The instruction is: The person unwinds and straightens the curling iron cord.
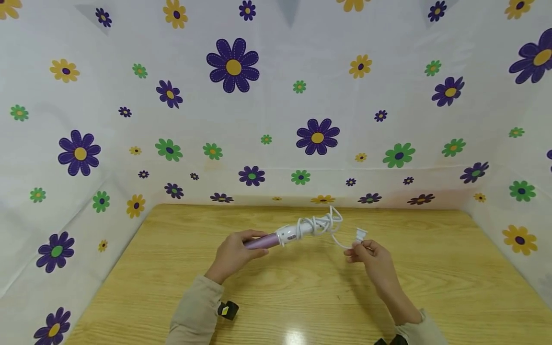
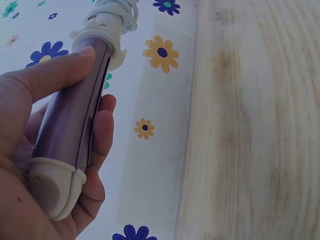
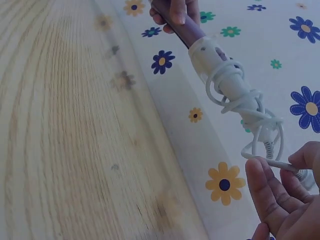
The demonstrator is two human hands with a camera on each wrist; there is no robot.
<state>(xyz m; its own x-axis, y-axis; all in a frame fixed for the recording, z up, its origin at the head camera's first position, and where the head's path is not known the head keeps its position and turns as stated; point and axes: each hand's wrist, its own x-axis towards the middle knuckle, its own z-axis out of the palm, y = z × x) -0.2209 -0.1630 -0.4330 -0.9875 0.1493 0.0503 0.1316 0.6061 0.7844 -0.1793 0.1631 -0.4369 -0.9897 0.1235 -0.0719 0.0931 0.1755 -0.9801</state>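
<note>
A curling iron with a purple barrel (image 2: 75,110) and a white handle (image 1: 293,232) is held above the table, tilted with its handle end up to the right. My left hand (image 1: 235,251) grips the barrel near its white tip (image 2: 52,187), thumb along one side and fingers curled round the other. A white cord (image 3: 260,117) is wound in loose loops round the handle. Off to the right, my right hand (image 1: 375,263) pinches the cord's end at the white plug (image 1: 361,234), between thumb and fingers. One stretch of cord runs from the loops to that hand.
A wood-grain table (image 1: 293,297) lies under both hands. White cloth (image 1: 276,105) printed with purple, yellow and green flowers rises behind it and at both sides. A black wrist device (image 1: 228,310) is at the left sleeve.
</note>
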